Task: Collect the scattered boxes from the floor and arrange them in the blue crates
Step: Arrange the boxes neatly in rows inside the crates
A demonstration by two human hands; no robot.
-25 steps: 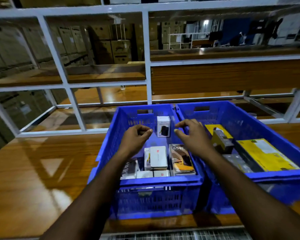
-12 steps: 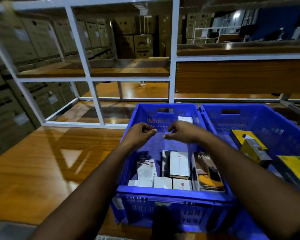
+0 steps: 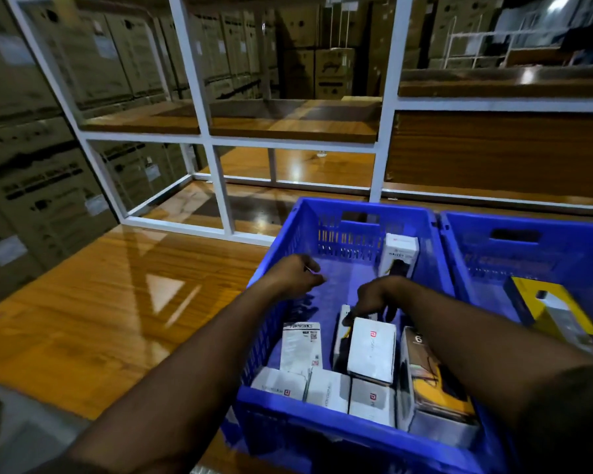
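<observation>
- left hand (image 3: 297,273): over the left blue crate (image 3: 343,436), fingers curled, holding nothing.
- right hand (image 3: 379,299): fingers on the top end of a white box (image 3: 372,350) inside the crate.
- other boxes (image 3: 326,388): packed along the crate's near wall.

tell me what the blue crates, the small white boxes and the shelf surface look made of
Blue crates: moulded plastic by the look, with slotted vent walls and cut-out handles, slight sheen.
Small white boxes: probably printed cardboard, with sharp folded edges and logos; matte or satin is hard to tell.
Shelf surface: wood or wood-look laminate, grain visible, glossy enough to mirror the white frame.
</observation>
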